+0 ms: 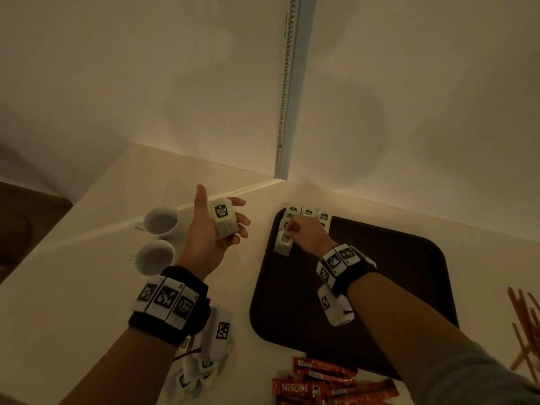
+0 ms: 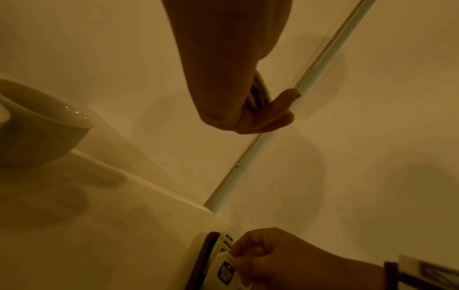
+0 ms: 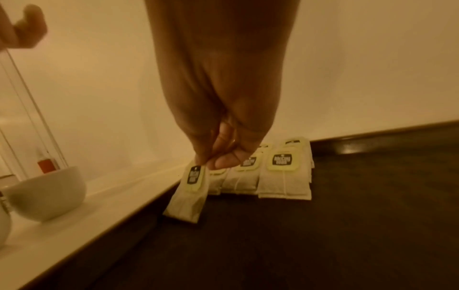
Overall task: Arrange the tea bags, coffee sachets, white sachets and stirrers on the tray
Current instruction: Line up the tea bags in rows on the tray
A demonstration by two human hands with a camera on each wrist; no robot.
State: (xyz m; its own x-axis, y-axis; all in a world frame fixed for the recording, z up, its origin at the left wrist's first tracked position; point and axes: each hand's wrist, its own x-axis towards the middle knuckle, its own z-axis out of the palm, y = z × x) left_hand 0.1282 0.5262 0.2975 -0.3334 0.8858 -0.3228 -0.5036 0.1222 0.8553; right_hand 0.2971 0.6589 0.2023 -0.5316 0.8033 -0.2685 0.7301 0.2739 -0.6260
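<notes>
The dark tray (image 1: 380,287) sat on the desk (image 1: 87,287) with a few white tea bags (image 3: 284,176) lined up flat in its far-left corner, green-and-black tags facing up. One more tea bag (image 3: 187,194) hung by its tag at that row's near end with its bottom edge touching the tray, and a small stack of tea bags (image 1: 223,220) was off to the left above the desk. Loose tea bags (image 1: 198,372), red coffee sachets (image 1: 321,381) and brown stirrers (image 1: 523,325) were still lying on the desk around the tray.

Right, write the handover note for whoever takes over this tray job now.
Left hand: palm up, holds a small stack of tea bags beside the tray.
Right hand: pinches one tea bag by its tag at the tray's far left corner.
Done: several tea bags laid in rows there.
Left: loose tea bags, coffee sachets and stirrers, all on the counter. White sachets not identifiable.
</notes>
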